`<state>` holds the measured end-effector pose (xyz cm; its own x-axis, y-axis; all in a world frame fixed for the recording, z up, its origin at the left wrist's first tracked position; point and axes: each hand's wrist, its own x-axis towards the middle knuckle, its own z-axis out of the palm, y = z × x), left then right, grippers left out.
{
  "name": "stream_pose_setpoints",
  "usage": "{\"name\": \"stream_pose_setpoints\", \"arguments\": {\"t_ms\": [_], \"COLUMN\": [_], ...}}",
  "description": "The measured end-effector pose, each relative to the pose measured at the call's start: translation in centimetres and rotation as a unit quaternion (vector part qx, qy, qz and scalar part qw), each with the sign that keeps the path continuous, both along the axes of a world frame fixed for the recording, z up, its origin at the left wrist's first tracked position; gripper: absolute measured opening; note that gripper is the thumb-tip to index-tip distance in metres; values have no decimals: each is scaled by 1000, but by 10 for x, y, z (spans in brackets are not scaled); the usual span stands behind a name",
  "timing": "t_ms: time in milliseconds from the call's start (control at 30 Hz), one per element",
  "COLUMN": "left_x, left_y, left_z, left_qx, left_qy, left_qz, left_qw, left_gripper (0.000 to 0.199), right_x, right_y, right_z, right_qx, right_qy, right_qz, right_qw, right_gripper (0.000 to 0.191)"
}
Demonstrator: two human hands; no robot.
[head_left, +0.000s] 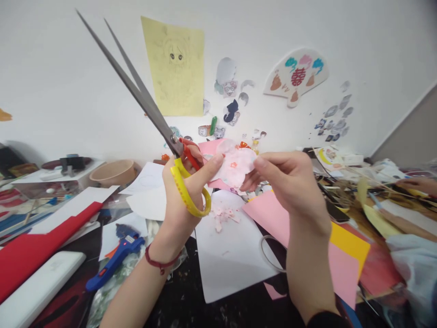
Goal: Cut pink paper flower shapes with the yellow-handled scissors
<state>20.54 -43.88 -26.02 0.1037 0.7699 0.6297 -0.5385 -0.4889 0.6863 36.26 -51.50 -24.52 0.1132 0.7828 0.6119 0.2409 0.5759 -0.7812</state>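
My left hand point(184, 191) is closed, with its thumb pressing on the left side of a pale pink flower-shaped cutout point(235, 166) that has small red marks. Hooked on that same hand is a pair of scissors point(150, 107) with a red and a yellow handle, its blades slightly apart and pointing up to the left. My right hand point(290, 177) pinches the right edge of the cutout between thumb and fingers. Behind the cutout a piece of pink paper point(210, 146) partly shows. Below, pink scraps point(223, 216) lie on a white sheet point(232, 273).
A blue glue gun point(118, 262) lies at left, near red card point(44, 241) and a white block point(44, 291). Pink sheets point(273, 214) and yellow paper point(351, 248) lie at right, by a ring point(266, 257). A round bowl point(114, 173) stands back left. Another person's hand point(418, 184) shows far right.
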Motion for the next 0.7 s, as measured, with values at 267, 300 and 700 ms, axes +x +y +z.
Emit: {"name": "stream_pose_setpoints", "arguments": {"t_ms": [267,300,700], "left_x": [2,2,1], "left_y": [4,4,1], "left_z": [-2,-2,0], "left_qx": [-27,-31,-29], "left_qy": [17,19,66], "left_qz": [-24,-30,-18], "left_qw": [999,999,997], "left_gripper": [29,30,31], "right_x": [-6,-6,-18], "right_y": [6,6,-6], "right_z": [-2,-2,5], "right_qx": [1,-4,30], "right_qy": [25,24,-13], "right_qz": [-31,-34,-122], "right_qw": [999,999,992], "right_gripper": [31,32,42]}}
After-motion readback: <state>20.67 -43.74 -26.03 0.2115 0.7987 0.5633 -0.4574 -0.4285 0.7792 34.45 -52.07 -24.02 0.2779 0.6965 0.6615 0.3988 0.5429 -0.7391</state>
